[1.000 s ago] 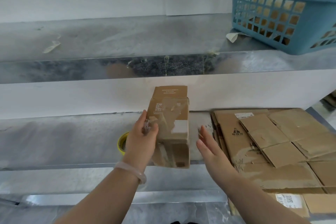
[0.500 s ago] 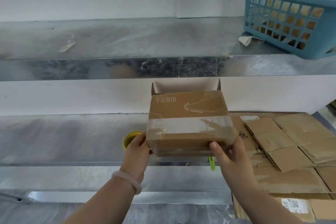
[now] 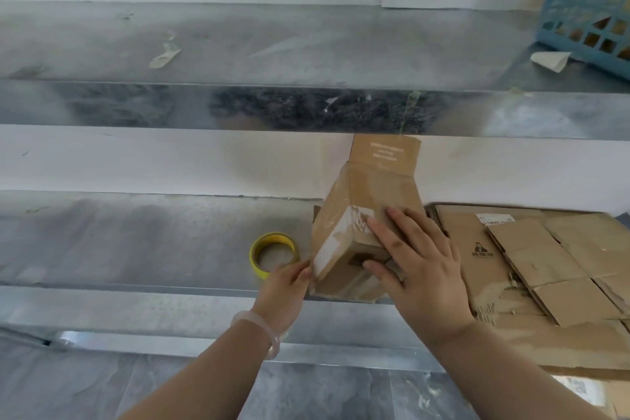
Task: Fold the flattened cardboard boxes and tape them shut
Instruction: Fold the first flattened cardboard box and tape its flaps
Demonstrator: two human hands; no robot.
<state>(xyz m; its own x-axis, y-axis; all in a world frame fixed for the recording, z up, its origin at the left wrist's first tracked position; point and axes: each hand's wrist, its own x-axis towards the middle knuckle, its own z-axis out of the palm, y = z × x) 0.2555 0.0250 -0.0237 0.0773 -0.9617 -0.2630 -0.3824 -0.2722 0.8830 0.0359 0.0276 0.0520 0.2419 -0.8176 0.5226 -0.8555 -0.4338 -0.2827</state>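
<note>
Grey floor tiles [image 3: 306, 392] show nearest, below the front rail of a steel desk [image 3: 136, 239] on which everything lies. Over that rail the left hand [image 3: 289, 280], a pale bracelet [image 3: 262, 331] on its wrist, pinches the near lower corner of the box [image 3: 358, 215], while the right hand [image 3: 419, 266] lies spread on it, fingers straight along the upper side and thumb against the near end. The box is tilted, its near end touching the desk's front edge and crossed by a whitish strip of tape [image 3: 341, 232]. Just left of it sits a yellow tape roll [image 3: 272, 254], and to the right flattened boxes [image 3: 545, 266] are stacked. At the far end one flap [image 3: 383, 155] stands up unfolded, so that end seems yet to be closed. To do this well, the taped end should probably go squarely down on the desk, the right palm keeping the walls true, then the flaps fold flat before any tape goes on. Beyond, an upper shelf [image 3: 306, 44] carries tape scraps [image 3: 165, 53] and a blue basket [image 3: 586, 3] against a white wall.
</note>
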